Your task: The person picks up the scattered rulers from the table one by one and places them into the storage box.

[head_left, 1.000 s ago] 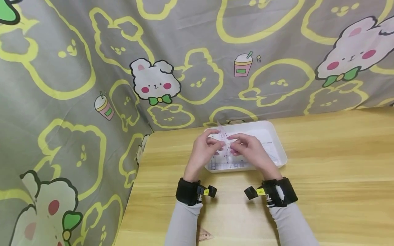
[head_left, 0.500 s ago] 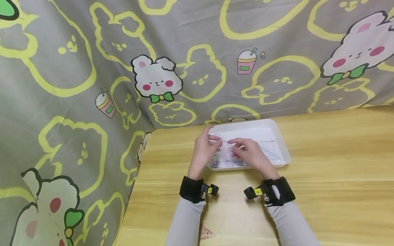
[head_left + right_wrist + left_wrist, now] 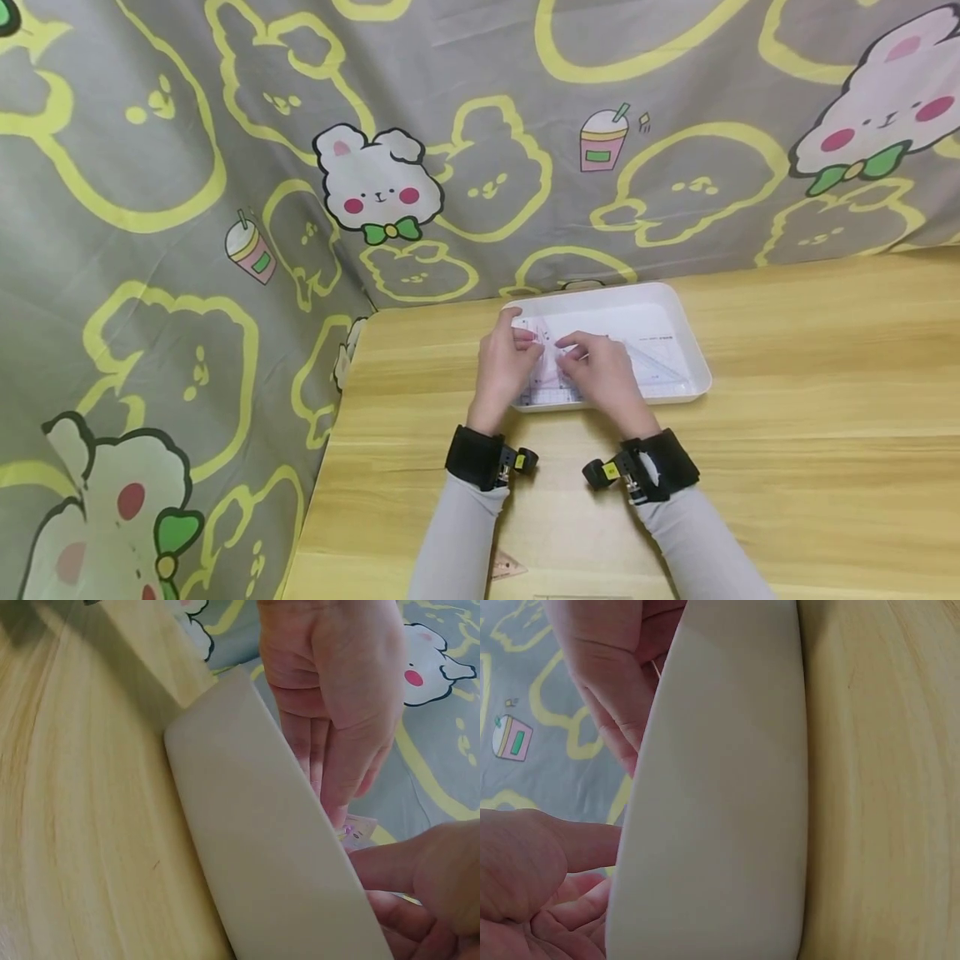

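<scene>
My left hand (image 3: 506, 358) and right hand (image 3: 603, 367) face each other over the left half of a white tray (image 3: 697, 358). Between their fingertips they pinch a clear pink plastic drawing piece (image 3: 542, 327) with printed marks. Its full outline is hidden by fingers. In the right wrist view a marked corner of the pink piece (image 3: 364, 825) shows at the left hand's fingertips. A gridded clear sheet (image 3: 551, 397) lies at the tray's near left, and a clear set square (image 3: 656, 367) lies in its right half. Both wrist views are largely blocked by the tray's outer wall (image 3: 720, 780).
The tray stands on a wooden table (image 3: 810, 400) near a grey patterned curtain (image 3: 480, 233). A small pink set square (image 3: 507, 567) lies beside the left forearm. A clear ruler edge (image 3: 583, 597) shows at the bottom of the head view.
The pink piece, upright above the tray earlier, is now lower, inside the tray's left half. Both hands have shifted slightly right relative to the tray's left end, and the set square there is more visible.
</scene>
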Demonstrator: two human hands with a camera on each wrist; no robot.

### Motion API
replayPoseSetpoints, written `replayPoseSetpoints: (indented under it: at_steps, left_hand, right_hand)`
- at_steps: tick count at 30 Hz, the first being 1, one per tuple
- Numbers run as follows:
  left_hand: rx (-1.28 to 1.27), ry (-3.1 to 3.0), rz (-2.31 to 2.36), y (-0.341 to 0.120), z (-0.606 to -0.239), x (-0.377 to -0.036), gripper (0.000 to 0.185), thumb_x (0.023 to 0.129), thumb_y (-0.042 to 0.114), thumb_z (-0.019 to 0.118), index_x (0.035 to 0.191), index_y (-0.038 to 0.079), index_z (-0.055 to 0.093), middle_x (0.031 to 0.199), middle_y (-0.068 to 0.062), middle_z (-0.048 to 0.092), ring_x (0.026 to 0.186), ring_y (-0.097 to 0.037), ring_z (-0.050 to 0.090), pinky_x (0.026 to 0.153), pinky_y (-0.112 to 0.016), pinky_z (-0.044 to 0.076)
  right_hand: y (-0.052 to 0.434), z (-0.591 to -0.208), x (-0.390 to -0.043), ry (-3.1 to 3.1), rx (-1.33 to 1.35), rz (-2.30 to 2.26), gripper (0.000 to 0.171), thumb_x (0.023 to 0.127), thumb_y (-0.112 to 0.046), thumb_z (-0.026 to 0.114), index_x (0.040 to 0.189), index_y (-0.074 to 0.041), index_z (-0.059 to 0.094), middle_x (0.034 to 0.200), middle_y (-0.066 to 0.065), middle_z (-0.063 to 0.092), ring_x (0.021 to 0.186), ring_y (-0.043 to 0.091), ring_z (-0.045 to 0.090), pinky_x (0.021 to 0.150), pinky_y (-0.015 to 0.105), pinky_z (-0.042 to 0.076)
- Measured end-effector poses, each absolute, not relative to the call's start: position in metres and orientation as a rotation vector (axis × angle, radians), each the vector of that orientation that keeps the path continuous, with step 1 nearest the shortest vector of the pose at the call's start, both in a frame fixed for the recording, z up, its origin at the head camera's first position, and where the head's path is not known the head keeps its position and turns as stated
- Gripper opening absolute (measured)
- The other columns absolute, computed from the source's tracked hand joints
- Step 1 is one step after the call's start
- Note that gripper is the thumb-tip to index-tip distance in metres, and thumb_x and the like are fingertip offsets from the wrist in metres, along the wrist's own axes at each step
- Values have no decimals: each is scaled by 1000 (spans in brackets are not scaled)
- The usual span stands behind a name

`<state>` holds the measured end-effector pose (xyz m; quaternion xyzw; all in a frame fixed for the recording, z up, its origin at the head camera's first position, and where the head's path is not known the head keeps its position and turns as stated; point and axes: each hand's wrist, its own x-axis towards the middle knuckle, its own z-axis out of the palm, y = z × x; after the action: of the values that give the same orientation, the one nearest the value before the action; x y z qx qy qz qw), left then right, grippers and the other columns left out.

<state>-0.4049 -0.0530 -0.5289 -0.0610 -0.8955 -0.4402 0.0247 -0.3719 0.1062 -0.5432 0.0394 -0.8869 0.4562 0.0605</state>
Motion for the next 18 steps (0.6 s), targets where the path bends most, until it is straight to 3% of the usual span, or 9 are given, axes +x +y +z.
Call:
replayPoseSetpoints:
  at_steps: [9, 18]
  left_hand:
    - [-194, -2732, -1311, -51, -531, -404, 54, 92, 3, 78, 141, 2, 57, 106, -15, 79, 96, -25, 78, 84, -36, 62]
    - [-210, -2797, -1036, -48, -537, -402, 51, 89, 4, 79, 136, 2, 59, 98, -12, 80, 89, -25, 77, 79, -39, 61]
  right_hand:
    - [105, -544, -372, -2706, 83, 1419, 25, 93, -4, 72, 117, 3, 73, 90, 17, 78, 73, 26, 72, 72, 40, 53]
    - [105, -547, -372, -2761, 137, 1345, 25, 92, -1, 70, 116, 6, 74, 99, 22, 76, 91, 38, 72, 87, 54, 56]
